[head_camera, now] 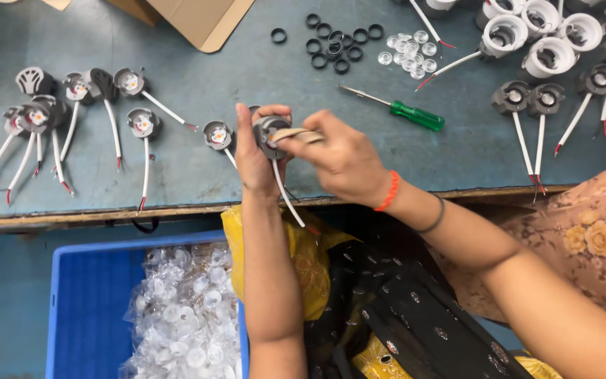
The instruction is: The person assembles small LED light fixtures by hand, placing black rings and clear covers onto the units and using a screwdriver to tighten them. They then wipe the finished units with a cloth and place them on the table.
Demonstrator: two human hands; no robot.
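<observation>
The left hand (pixel 255 158) is gripping a small round grey lamp holder (pixel 266 135) between thumb and fingers, above the near edge of the blue-grey surface (pixel 233 77). The right hand (pixel 345 163) is pinching a thin tan stick (pixel 296 135) and pressing its tip against the holder's face. A white lead wire (pixel 287 198) is hanging below the left fingers, limp and free. The holder looks light and rigid, probably plastic, with a delicate centre; holding it by the rim seems safest, and the wire should not carry the load. Beyond the right fingers are lying a green-handled screwdriver (pixel 415 114), black rings (pixel 334 43) and clear lenses (pixel 409 55).
</observation>
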